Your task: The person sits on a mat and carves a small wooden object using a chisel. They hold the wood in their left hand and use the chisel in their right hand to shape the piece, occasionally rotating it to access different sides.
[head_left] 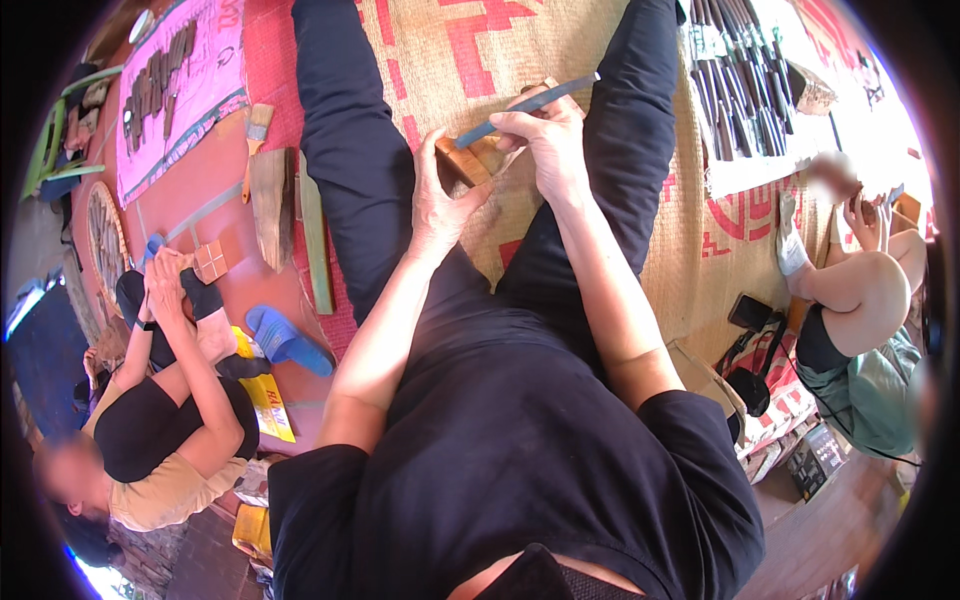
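My left hand [440,200] grips a small brown wooden block [462,160] between thumb and fingers, held above the woven mat between my outstretched legs in dark trousers. My right hand [545,140] holds a long blue-grey chisel [527,104] slanted down to the left, its tip touching the top of the block. The two hands sit close together, almost touching over the block.
A woven straw mat [560,40] with red patterns lies under my legs. Several carving tools [740,80] lie in a row at the upper right. Wooden boards [272,205] and a blue sandal [287,342] rest on the left. One person sits at the left [160,420], another at the right [860,300].
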{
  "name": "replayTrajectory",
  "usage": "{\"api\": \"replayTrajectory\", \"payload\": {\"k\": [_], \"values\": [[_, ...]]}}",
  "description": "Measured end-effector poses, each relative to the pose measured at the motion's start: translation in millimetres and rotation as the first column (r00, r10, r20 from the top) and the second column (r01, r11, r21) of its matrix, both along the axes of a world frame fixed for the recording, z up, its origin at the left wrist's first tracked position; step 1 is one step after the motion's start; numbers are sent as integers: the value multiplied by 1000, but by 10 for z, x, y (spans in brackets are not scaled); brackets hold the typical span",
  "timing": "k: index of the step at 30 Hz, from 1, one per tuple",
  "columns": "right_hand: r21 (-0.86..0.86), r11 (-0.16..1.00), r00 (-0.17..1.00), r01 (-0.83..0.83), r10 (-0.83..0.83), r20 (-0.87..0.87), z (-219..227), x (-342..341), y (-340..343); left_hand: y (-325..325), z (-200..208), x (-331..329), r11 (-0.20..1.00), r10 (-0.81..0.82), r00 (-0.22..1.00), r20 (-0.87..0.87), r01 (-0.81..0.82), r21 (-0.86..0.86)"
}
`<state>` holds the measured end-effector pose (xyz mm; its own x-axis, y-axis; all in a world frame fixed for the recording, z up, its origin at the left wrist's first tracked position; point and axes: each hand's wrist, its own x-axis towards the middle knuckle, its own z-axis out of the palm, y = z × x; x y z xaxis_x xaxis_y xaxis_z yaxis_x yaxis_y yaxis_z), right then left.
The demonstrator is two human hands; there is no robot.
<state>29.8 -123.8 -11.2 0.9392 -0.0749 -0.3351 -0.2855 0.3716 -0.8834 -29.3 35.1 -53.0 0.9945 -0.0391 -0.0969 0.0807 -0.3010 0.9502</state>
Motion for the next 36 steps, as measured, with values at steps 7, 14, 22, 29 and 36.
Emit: {"api": "replayTrajectory", "payload": {"k": [7, 14, 22, 29, 36], "values": [[-123, 992, 999, 22, -19, 30, -61, 2, -71, -6, -3, -8, 998, 2, 1000, 13, -3, 60], [-78, 997, 999, 11, -15, -44, 0, 1, 59, -16, 0, -46, 999, -7, 1000, 30, 6, 46], [-42, 999, 1000, 2, -3, -9, 78, -3, 48, -15, 32, -71, 1000, -10, 1000, -6, 11, 7], [-169, 986, 1000, -7, 12, 28, 8, -7, -59, -17, 63, -77, 999, -21, 1000, 1, 21, 38], [-126, 991, 999, -40, 41, 1, 55, -20, -15, -40, 80, -93, 998, -19, 1000, 2, 19, 61]]}}
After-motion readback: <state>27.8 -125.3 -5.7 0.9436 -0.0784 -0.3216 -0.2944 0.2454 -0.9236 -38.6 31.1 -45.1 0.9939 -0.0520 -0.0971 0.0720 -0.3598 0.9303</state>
